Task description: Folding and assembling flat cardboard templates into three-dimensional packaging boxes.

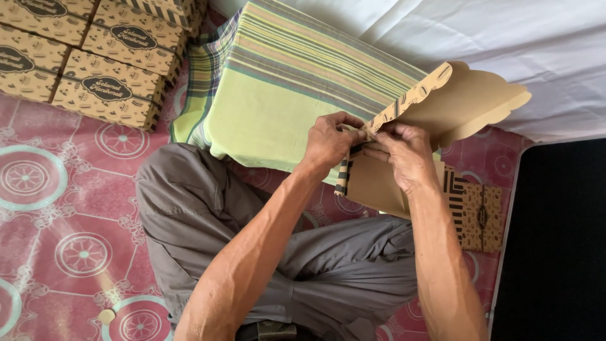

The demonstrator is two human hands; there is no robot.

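A red floor mat point(63, 208) with round wheel-like patterns covers the ground, and the person sits on it with legs crossed in grey trousers point(202, 215). A white sheet point(536, 57) runs along the far edge of the mat toward its far right corner, and a black surface point(555, 252) lies past the mat's right edge. A folded green cloth point(278, 95) with stripes and a checked border lies at the middle of the far edge, its near corner just behind the hands. At the far left corner stands a stack of closed patterned cardboard boxes point(95, 57), well apart from the hands.

A partly folded brown cardboard box point(454, 107), with scalloped flaps and a black-and-tan printed outside, is held above the knees near the mat's right edge, its lower part reaching down toward the mat. The left hand point(328, 142) and the right hand point(407, 155) meet at one of its printed flaps, the fingers point(353, 132) of both clenched on the flap's edge, thumbs pressing close together.
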